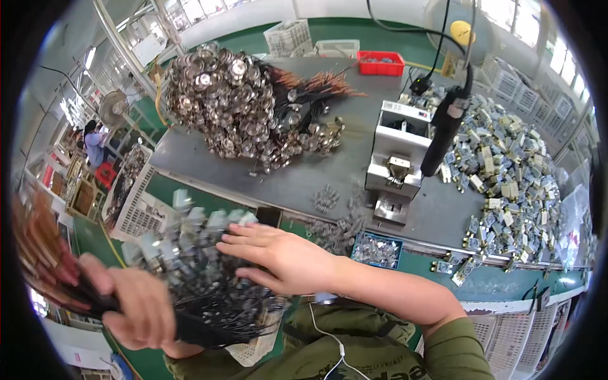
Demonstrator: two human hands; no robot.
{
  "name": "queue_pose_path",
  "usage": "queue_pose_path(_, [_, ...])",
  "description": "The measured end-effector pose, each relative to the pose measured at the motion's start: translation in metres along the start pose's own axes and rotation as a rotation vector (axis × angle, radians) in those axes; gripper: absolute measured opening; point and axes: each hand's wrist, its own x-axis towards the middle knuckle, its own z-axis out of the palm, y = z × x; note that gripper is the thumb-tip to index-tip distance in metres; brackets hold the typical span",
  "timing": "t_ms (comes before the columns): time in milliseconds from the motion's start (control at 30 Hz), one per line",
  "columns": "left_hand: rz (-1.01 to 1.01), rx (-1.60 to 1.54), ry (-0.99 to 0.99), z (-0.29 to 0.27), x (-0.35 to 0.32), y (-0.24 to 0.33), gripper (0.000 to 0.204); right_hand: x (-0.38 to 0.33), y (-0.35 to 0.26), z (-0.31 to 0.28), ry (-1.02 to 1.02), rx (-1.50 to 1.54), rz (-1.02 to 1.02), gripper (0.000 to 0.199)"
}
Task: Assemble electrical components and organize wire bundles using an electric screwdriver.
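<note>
My left hand (139, 307) is wrapped round a bundle of black wires (88, 297), smeared by motion, whose brown copper-coloured ends fan out at the far left. My right hand (285, 256) is stretched out, fingers nearly straight, over the right side of a heap of wired parts (202, 266) with pale, blocky heads and black leads. Whether its fingertips touch the heap I cannot tell. Under this heap, a white plastic crate (256, 351) shows in part. My right forearm reaches across the near side of the bench.
On the grey bench (316, 180) lie a large pile of shiny round metal parts with wires (221, 104), a metal fixture (396, 164), a black hanging tool (446, 130), and many small metal blocks (500, 171). A blue tray (377, 250) and red bin (380, 63) hold small pieces.
</note>
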Motion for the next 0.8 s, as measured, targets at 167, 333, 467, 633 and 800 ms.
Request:
queue_pose_path(167, [0.130,0.401,0.437,-0.026,-0.095,0.099,0.031,-0.007,-0.006,-0.046,0.343,0.172,0.143,0.046])
queue_pose_path(333, [0.037,0.278,0.493,-0.092,-0.177,0.145,0.018,-0.011,0.010,-0.061,0.431,0.369,0.266,0.051])
queue_pose_path(467, [-0.460,1.366,1.458,-0.173,-0.272,0.021,0.032,-0.013,0.011,-0.062,0.430,0.394,0.288,0.049])
queue_pose_path(633, [-0.504,1.092,1.768,-0.219,-0.384,0.010,0.025,-0.032,0.026,-0.083,0.445,0.281,0.400,0.047])
queue_pose_path(800, [-0.401,0.652,1.890,-0.268,-0.527,-0.014,0.025,-0.035,0.040,-0.077,0.522,0.217,0.475,0.046])
